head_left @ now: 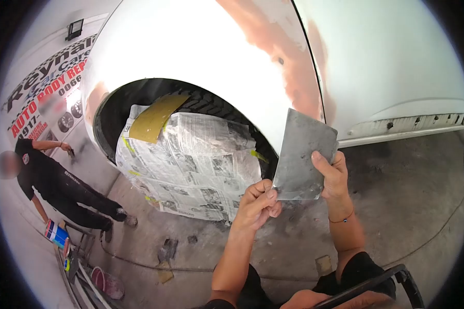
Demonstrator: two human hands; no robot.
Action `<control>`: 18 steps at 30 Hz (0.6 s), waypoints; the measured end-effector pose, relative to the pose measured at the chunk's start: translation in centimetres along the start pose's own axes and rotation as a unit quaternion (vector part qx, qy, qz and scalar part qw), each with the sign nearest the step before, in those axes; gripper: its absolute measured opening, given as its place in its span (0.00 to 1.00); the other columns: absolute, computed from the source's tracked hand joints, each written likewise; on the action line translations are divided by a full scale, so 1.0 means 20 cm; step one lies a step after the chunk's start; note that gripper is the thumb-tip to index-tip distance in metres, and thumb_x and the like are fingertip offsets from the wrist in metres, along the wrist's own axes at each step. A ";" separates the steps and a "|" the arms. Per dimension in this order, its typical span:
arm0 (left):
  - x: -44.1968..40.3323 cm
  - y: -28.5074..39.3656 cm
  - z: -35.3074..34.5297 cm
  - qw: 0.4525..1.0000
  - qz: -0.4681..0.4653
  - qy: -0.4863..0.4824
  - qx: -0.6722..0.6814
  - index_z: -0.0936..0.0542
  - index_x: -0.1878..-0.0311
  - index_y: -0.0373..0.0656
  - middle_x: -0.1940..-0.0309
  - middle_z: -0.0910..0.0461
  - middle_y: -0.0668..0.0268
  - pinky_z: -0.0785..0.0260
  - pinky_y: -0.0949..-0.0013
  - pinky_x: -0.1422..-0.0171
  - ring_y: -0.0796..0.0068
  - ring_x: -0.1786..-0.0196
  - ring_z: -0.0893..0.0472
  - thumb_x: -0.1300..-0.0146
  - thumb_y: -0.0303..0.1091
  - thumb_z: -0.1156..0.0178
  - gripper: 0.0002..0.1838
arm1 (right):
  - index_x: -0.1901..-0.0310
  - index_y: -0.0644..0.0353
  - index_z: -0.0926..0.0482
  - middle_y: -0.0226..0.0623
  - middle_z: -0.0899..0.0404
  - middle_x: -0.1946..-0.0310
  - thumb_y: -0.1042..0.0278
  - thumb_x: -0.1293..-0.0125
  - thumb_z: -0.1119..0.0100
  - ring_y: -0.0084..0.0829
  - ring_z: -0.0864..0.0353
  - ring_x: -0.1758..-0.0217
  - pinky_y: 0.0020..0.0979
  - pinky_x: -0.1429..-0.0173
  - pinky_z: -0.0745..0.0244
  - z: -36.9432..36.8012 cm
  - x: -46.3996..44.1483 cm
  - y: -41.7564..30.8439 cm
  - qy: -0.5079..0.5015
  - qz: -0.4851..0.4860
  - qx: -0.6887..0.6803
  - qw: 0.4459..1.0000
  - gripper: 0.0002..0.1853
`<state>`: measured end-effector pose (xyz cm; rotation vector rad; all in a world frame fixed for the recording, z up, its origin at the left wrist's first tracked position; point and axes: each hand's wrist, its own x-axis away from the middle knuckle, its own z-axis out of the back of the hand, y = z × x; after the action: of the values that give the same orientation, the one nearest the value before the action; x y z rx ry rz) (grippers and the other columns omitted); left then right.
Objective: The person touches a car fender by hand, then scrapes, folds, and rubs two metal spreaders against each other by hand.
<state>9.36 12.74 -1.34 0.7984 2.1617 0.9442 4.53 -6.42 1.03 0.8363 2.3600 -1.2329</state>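
A dark grey sheet that looks like sandpaper (301, 159) is held up in front of the white car's fender. My right hand (335, 172) grips its right edge, thumb on the face. At the lower left corner, my left hand (258, 205) pinches the sheet with its fingers closed. Behind it, the white fender (191, 46) carries sanded, pinkish-brown filler patches (273, 46) along the door gap. Newspaper (191, 159) covers the wheel, and a yellowish strip of sandpaper (157, 121) lies over its top. Part of the tyre tread (211, 105) shows above the paper.
A co-worker in dark clothes (62, 180) stands at the left by the wall. Below that person are a blue can (56, 234) and a reddish bucket (107, 283). A hose (139, 264) crosses the concrete floor, with scraps (167, 250) near it.
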 end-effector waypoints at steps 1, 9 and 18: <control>0.00 -0.01 0.02 1.000 -0.019 0.008 0.007 0.28 0.69 0.45 0.77 0.28 0.71 0.39 0.74 0.76 0.81 0.79 0.31 0.36 0.41 0.39 0.12 | 0.58 0.66 0.19 0.35 0.16 0.63 0.72 0.33 0.44 0.23 0.17 0.63 0.26 0.60 0.21 0.00 -0.01 -0.01 0.002 0.007 0.005 1.000 0.08; -0.04 0.05 0.06 0.980 -0.137 0.141 -0.030 0.31 0.73 0.47 0.73 0.27 0.67 0.32 0.69 0.59 0.74 0.68 0.26 0.28 0.56 0.55 0.24 | 0.53 0.65 0.21 0.35 0.17 0.59 0.69 0.32 0.43 0.26 0.18 0.60 0.29 0.57 0.21 0.05 -0.06 -0.04 0.113 0.034 -0.085 0.989 0.10; -0.05 -0.02 -0.11 0.983 -0.113 0.107 -0.094 0.24 0.45 0.34 0.51 0.19 0.58 0.26 0.61 0.44 0.68 0.48 0.20 0.32 0.35 0.43 0.17 | 0.57 0.65 0.19 0.32 0.18 0.60 0.70 0.33 0.41 0.20 0.21 0.59 0.26 0.56 0.25 -0.05 -0.02 0.06 0.115 0.052 -0.046 0.991 0.08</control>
<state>8.30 10.96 -0.12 0.3661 2.2437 1.1359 5.55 -5.25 1.08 1.1086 2.4927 -1.0265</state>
